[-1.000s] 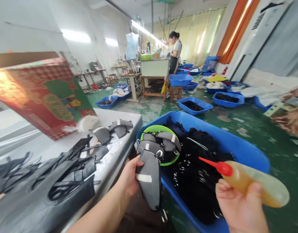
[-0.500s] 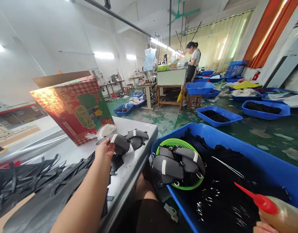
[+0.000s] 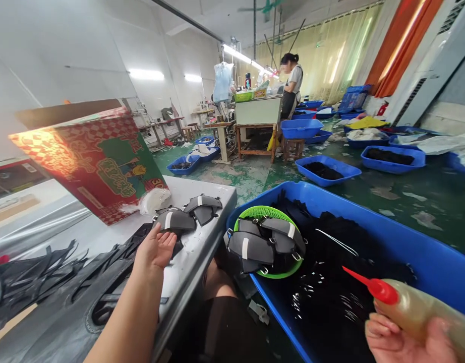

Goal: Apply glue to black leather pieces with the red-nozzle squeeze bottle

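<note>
place: workshop | worktables (image 3: 202,184) | blue tubs (image 3: 417,247) of dark pieces (image 3: 342,242) | strip lights (image 3: 146,74) | scrap-littered floor (image 3: 251,177)

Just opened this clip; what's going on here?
A person is working at a table beside a large blue tub. Their left hand is open at a dark grey piece with a white strip; whether it touches is unclear. Their right hand grips a bottle, its red nozzle over the tub. Similar grey pieces sit in a green basket inside the tub. A co-worker stands in the background.
</note>
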